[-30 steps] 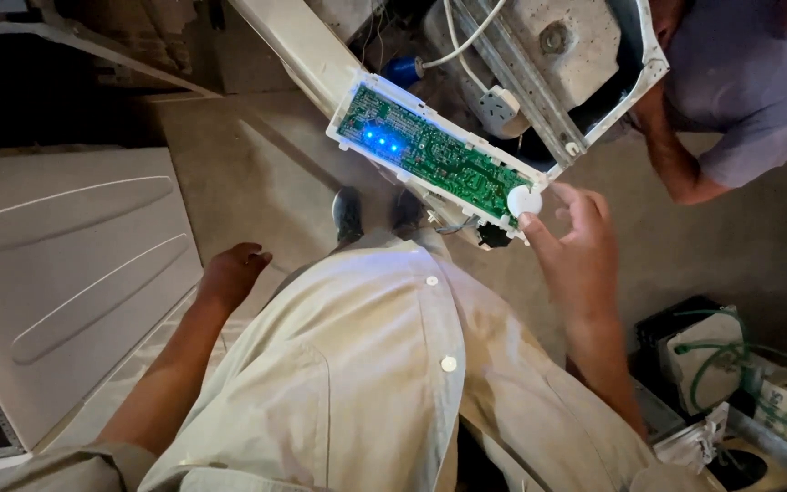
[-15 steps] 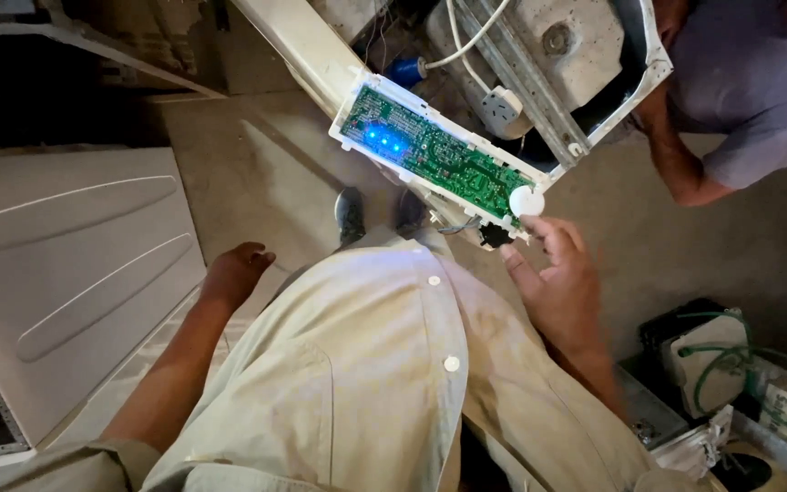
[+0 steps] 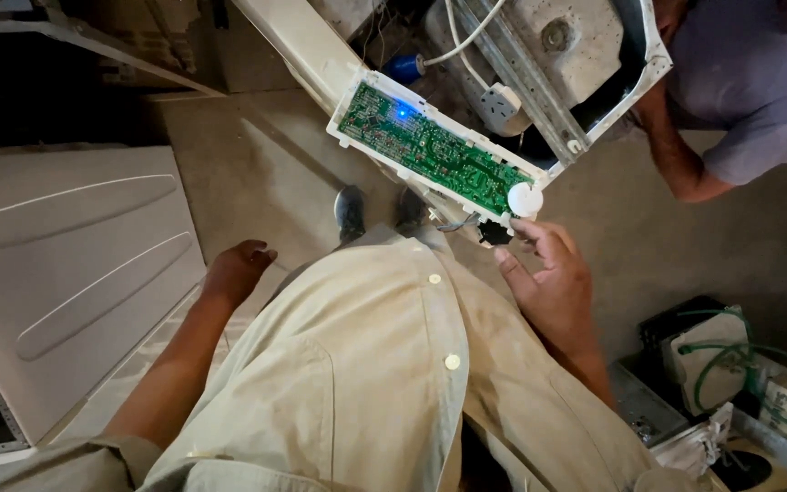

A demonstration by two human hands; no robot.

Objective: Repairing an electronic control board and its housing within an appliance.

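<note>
A green circuit board [image 3: 430,150] in a white plastic housing hangs tilted in front of me, with a small blue light lit near its upper left. At its lower right end sit a white round knob [image 3: 525,199] and a black connector [image 3: 494,233]. My right hand [image 3: 548,282] is just below that end, fingers spread, fingertips touching the black connector. My left hand [image 3: 237,271] hangs loosely curled at my side, holding nothing, beside my beige shirt [image 3: 366,364].
A white appliance panel [image 3: 66,264] lies on the floor at left. An opened white appliance frame [image 3: 585,82] with cables stands behind the board. Another person in a grey shirt [image 3: 749,82] bends over at upper right. Boxes with green hose [image 3: 730,364] sit at lower right.
My right hand has dropped from the white knob to the black connector below it. Fewer blue lights now glow on the board. The left hand has stayed still.
</note>
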